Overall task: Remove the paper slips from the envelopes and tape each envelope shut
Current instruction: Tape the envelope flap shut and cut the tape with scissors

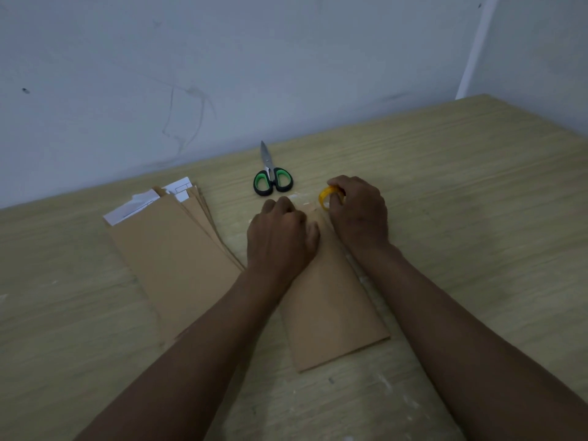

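Presently the left hand (281,230) presses, fingers curled, on the envelope (331,300) top. Right hand (358,211) grips the tape roll (327,198). Scissors (272,176) lie near on the tabletop (477,186).

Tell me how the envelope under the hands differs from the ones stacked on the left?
The single envelope lies alone beneath both hands; the stack of envelopes lies untouched, fanned over one another. White paper slips poke from the stack's far ends; none shows at the single envelope, though the left hand covers its far end. Both are plain brown, lying flat on the table.
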